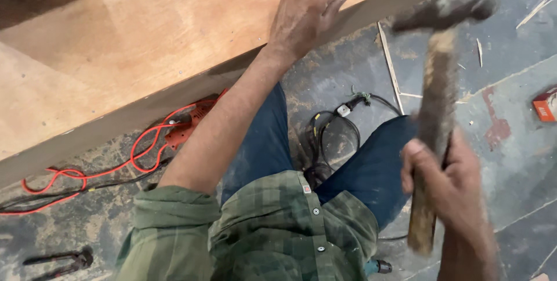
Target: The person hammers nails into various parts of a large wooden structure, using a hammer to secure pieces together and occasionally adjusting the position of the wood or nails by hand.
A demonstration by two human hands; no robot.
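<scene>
We stand on a scuffed, dusty blue-grey floor (pixel 510 159) littered with wood splinters. Our left hand (pixel 307 14) lies flat, fingers together, on the edge of a smooth plywood panel (pixel 145 37) whose dark edge runs diagonally beneath it. Our right hand (pixel 447 182) is clenched around the worn wooden handle of a hammer (pixel 438 95), blurred, its dark head raised beside the left hand. A red cord (pixel 116 165) and black cable (pixel 336 124) lie between the hands, below the panel edge.

Your view is evenly lit and soft; the hammer (pixel 436 107) and right hand (pixel 449 179) smear with motion blur, while the left hand (pixel 307 11) stays sharp.
</scene>
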